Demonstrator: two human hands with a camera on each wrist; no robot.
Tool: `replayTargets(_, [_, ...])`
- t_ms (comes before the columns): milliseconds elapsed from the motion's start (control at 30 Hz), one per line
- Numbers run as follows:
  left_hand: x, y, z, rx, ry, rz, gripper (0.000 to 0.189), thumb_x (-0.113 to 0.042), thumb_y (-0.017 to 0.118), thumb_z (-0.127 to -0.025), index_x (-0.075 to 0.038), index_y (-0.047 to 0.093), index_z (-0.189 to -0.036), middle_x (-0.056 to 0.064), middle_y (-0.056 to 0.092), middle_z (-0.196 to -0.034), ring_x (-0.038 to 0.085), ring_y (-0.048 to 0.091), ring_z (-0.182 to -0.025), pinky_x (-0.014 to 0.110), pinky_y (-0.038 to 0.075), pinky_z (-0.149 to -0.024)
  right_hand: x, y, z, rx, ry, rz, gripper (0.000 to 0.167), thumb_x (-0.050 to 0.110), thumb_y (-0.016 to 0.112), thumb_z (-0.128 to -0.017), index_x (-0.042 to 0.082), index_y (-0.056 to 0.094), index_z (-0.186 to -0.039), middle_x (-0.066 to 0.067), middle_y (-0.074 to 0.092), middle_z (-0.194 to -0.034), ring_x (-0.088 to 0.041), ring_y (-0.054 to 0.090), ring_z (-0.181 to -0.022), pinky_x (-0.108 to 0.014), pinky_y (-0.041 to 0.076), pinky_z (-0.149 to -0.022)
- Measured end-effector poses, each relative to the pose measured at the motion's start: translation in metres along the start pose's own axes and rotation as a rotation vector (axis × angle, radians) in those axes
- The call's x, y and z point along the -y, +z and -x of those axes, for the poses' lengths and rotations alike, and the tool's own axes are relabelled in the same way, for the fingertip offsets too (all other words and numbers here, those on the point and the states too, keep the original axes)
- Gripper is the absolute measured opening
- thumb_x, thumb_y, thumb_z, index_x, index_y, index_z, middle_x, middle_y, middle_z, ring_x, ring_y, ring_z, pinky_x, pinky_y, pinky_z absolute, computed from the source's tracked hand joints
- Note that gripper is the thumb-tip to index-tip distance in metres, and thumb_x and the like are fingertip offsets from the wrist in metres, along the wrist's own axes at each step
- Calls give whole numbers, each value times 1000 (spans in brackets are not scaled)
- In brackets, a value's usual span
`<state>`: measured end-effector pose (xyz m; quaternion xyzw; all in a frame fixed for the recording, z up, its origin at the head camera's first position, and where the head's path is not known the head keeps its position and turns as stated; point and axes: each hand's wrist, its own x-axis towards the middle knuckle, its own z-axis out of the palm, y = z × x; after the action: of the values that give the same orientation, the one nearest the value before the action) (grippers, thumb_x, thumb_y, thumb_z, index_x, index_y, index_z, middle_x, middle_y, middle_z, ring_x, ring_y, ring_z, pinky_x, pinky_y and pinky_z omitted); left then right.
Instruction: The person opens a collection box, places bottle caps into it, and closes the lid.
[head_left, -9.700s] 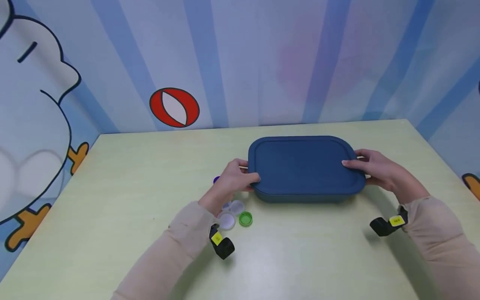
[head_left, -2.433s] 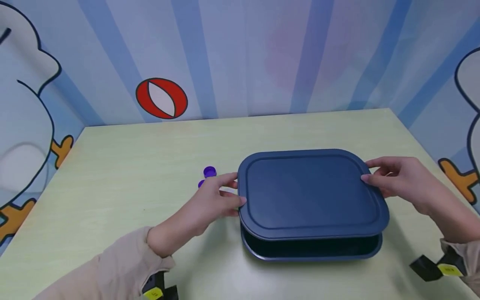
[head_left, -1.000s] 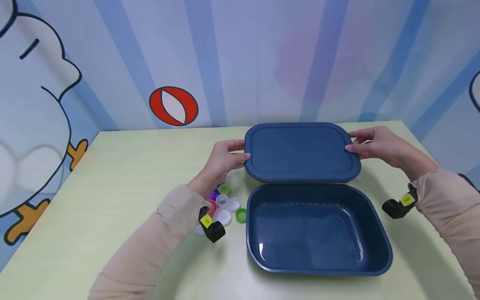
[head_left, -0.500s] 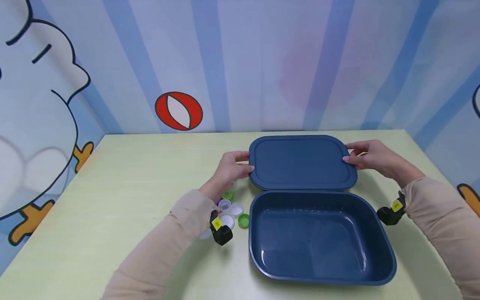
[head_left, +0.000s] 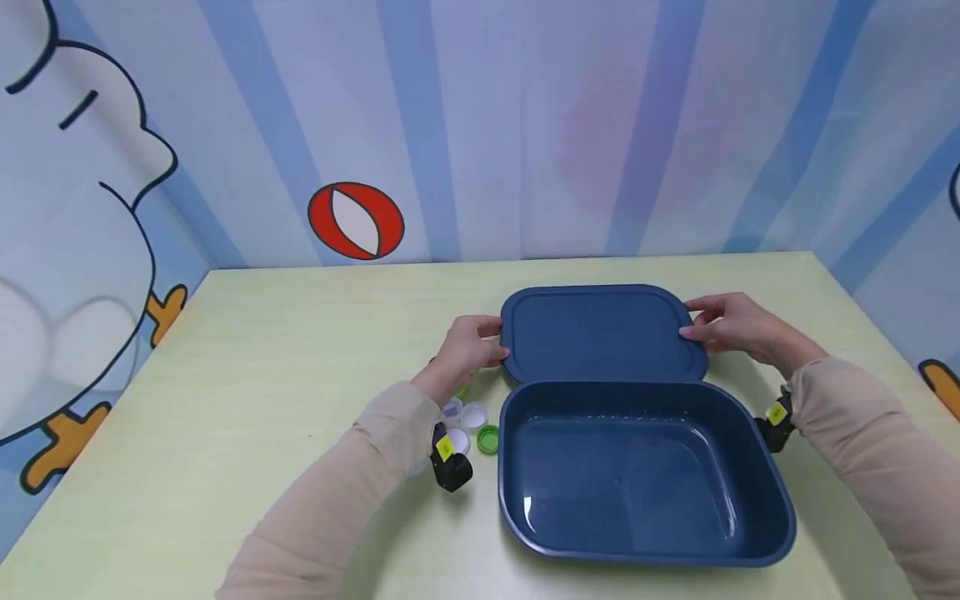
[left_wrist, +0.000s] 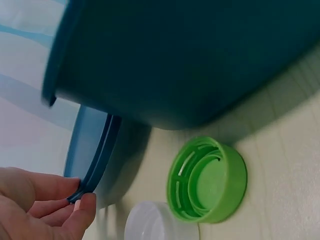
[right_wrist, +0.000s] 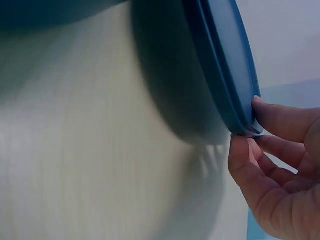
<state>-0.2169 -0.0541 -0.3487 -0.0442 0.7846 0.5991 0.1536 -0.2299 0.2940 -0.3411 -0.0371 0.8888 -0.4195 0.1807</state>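
A dark blue lid (head_left: 600, 333) spans between both hands behind the matching box (head_left: 645, 483). My left hand (head_left: 467, 350) pinches the lid's left end, thumb on one face and fingers on the other, as the left wrist view shows. At the opposite end my right hand (head_left: 731, 327) pinches the lid the same way. In the right wrist view the lid (right_wrist: 227, 65) is raised, with its shadow on the table beneath. The box stands uncovered, nothing visible inside; its back rim overlaps the lid's near edge in the head view.
Bottle caps lie left of the box, partly behind my left arm: a green cap (head_left: 487, 439), a white cap (head_left: 458, 441) and several others. The pale table (head_left: 300, 375) ends at a striped wall (head_left: 480, 125) at the back.
The lid was lifted off the box and carried behind it. Over the last second, both hands have lowered it and brought it nearer the box's back rim.
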Motion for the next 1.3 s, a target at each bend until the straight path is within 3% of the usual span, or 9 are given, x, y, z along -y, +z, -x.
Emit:
replayTargets(267, [2, 2, 1, 7, -16, -28, 56, 17, 56, -81, 3, 46, -134, 18, 50, -132, 25, 58, -107, 29, 52, -81, -5, 7, -1, 7, 56, -3, 66, 16, 58, -92, -14, 24, -140, -19, 48, -103, -15, 57, -76, -28, 53, -69])
replayTargets(600, [3, 3, 6, -8, 6, -83, 56, 18, 55, -79, 2, 47, -133, 17, 48, -135, 23, 57, -95, 30, 53, -79, -2, 12, 0, -2, 84, -19, 66, 15, 59, -92, -12, 23, -141, -19, 47, -101, -16, 57, -74, -31, 54, -67])
replayTargets(867, [4, 2, 7, 15, 10, -87, 55, 19, 53, -80, 5, 46, -133, 19, 47, -135, 26, 56, -108, 32, 51, -84, 4, 15, 0, -3, 97, 2, 63, 13, 58, -92, -13, 26, -139, -19, 48, -99, -15, 58, -75, -31, 54, -70])
replayTargets(1100, [3, 1, 8, 51, -18, -88, 55, 18, 53, -82, 3, 45, -134, 17, 45, -137, 26, 54, -112, 32, 50, -86, 7, 17, 1, 16, 103, 28, 63, 13, 56, -93, -15, 23, -139, -22, 48, -101, -17, 58, -76, -33, 55, -71])
replayTargets(1300, [2, 0, 9, 75, 6, -99, 55, 17, 54, -81, 3, 46, -134, 16, 45, -138, 24, 54, -111, 32, 51, -83, 8, 17, 1, 15, 86, 50, 62, 11, 55, -93, -15, 23, -139, -22, 50, -100, -17, 59, -77, -35, 54, -71])
